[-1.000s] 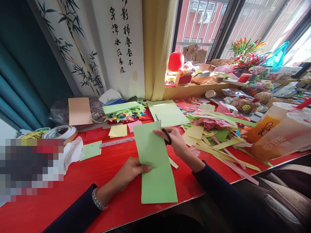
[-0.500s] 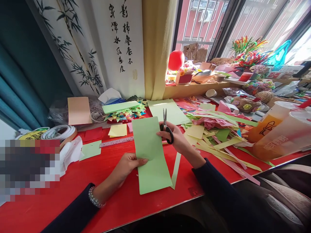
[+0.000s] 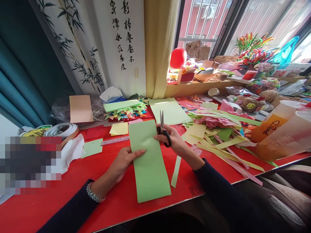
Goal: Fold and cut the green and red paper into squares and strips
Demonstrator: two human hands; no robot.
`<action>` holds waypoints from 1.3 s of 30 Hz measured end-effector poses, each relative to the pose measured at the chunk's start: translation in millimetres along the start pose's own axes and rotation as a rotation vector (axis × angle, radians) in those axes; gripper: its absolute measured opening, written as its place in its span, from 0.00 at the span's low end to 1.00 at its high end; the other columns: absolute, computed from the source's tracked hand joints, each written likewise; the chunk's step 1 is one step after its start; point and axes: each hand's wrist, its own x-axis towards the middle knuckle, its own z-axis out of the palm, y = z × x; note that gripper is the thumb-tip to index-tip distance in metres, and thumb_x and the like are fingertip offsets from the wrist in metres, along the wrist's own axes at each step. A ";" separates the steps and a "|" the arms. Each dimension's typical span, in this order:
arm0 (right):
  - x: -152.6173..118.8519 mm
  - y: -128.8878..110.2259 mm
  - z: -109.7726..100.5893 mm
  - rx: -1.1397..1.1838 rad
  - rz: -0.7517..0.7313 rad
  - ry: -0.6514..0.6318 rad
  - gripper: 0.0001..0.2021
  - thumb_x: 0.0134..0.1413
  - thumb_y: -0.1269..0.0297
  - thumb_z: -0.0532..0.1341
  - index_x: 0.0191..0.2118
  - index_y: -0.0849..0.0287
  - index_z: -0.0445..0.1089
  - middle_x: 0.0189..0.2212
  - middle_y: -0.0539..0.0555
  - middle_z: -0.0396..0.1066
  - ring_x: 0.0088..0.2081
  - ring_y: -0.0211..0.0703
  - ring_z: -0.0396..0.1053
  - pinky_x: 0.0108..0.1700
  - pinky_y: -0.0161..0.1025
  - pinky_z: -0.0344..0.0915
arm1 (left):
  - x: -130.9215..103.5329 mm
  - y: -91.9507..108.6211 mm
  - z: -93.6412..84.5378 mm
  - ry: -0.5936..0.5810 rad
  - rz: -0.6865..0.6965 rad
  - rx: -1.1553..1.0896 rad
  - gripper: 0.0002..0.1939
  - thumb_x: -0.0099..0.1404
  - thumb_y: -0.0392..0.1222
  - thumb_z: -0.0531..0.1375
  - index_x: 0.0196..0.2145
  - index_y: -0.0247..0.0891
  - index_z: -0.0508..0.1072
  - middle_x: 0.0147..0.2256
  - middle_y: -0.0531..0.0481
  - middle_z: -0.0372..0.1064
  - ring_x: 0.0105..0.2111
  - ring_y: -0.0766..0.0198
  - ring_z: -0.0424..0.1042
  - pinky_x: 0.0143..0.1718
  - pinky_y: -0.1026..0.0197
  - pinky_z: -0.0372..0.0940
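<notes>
Two hands over red surface (image 3: 73, 181), both busy w/ one green paper sheet (image 3: 148, 161). Left hand (image 3: 123, 160) pinching sheet's left edge, thumb on top, fingers (image 3: 138, 152) pressed flat on paper, rest tucked under. Right hand (image 3: 173, 140) clenched round black handles of scissors (image 3: 163, 129); blades up and away from wrist, seemingly closed, tips past sheet's far right corner. Right-hand fingers also touching sheet's right edge approx. mid-height. Sheet long, lying lengthwise away from body, near end resting on surface close to front edge, far end lifted slightly betw. both hands.

Thin green strip (image 3: 176, 171) loose on surface just right of sheet, below right wrist, apart from sheet. Clear ruler (image 3: 115, 140) flat just beyond left hand, partly hidden behind sheet. Yellow square (image 3: 119, 128) and small green sheet (image 3: 91, 148) further left of left hand. Tape roll (image 3: 60, 130) well left, near blurred patch. Heap of cut strips & coloured scraps (image 3: 218, 136) right of right hand, spreading to surface's edge. Large pale green sheet (image 3: 170, 110) beyond scissors' tips. Pile of small folded coloured pieces (image 3: 126, 113) beyond left hand. Two plastic drink cups (image 3: 279, 129) far right. Beaded bracelet (image 3: 93, 194) on left wrist; dark sleeves on both arms.
</notes>
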 end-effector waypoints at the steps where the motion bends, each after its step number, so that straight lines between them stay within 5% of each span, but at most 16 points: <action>1: 0.4 1.6 1.3 0.004 0.000 -0.004 0.19 0.37 0.65 0.65 0.40 0.57 0.63 0.25 0.44 0.57 0.25 0.31 0.58 0.27 0.31 0.59 | 0.4 -0.4 -0.5 0.020 0.000 -0.004 0.18 0.51 0.47 0.64 0.38 0.34 0.74 0.38 0.43 0.74 0.37 0.53 0.73 0.36 0.58 0.66; 9: -1.8 -2.8 3.3 0.013 0.037 -0.018 0.19 0.42 0.60 0.63 0.43 0.56 0.65 0.30 0.49 0.64 0.32 0.37 0.65 0.36 0.38 0.67 | 4.4 -6.3 -9.2 0.096 0.040 0.013 0.17 0.51 0.46 0.64 0.35 0.31 0.74 0.36 0.41 0.75 0.35 0.54 0.73 0.35 0.59 0.67; 16: -9.6 -6.2 3.4 -0.160 0.132 -0.087 0.20 0.48 0.51 0.59 0.42 0.62 0.66 0.31 0.54 0.66 0.30 0.38 0.66 0.28 0.33 0.64 | 3.3 7.2 -15.7 0.192 0.164 -0.083 0.15 0.50 0.44 0.65 0.34 0.33 0.75 0.34 0.45 0.75 0.35 0.56 0.73 0.35 0.60 0.68; 20: -14.6 -3.6 11.5 -0.213 0.230 -0.192 0.22 0.44 0.49 0.60 0.39 0.63 0.66 0.26 0.51 0.63 0.27 0.36 0.62 0.25 0.32 0.59 | 1.1 13.0 -17.7 0.257 0.254 -0.158 0.15 0.48 0.42 0.66 0.34 0.32 0.75 0.34 0.45 0.75 0.34 0.57 0.73 0.34 0.61 0.69; 26: -17.2 1.6 15.0 -0.240 0.145 -0.263 0.19 0.45 0.47 0.59 0.25 0.61 0.61 0.20 0.46 0.50 0.23 0.32 0.52 0.25 0.32 0.53 | 1.1 10.2 -15.7 0.241 0.264 -0.170 0.15 0.49 0.41 0.66 0.36 0.33 0.75 0.34 0.46 0.75 0.35 0.58 0.73 0.35 0.62 0.69; 32: -16.9 6.2 16.5 -0.230 0.144 -0.258 0.18 0.46 0.47 0.58 0.30 0.61 0.66 0.21 0.47 0.51 0.23 0.33 0.53 0.23 0.32 0.49 | 2.7 7.7 -14.7 0.221 0.262 -0.181 0.15 0.51 0.40 0.65 0.37 0.34 0.75 0.34 0.47 0.75 0.35 0.59 0.73 0.35 0.63 0.68; 39: -15.2 15.6 17.5 -0.192 0.157 -0.188 0.19 0.43 0.47 0.60 0.23 0.60 0.62 0.17 0.44 0.48 0.18 0.30 0.51 0.18 0.30 0.50 | 2.5 4.3 -13.6 0.221 0.267 -0.197 0.15 0.51 0.39 0.65 0.38 0.35 0.75 0.35 0.47 0.75 0.35 0.57 0.73 0.33 0.61 0.69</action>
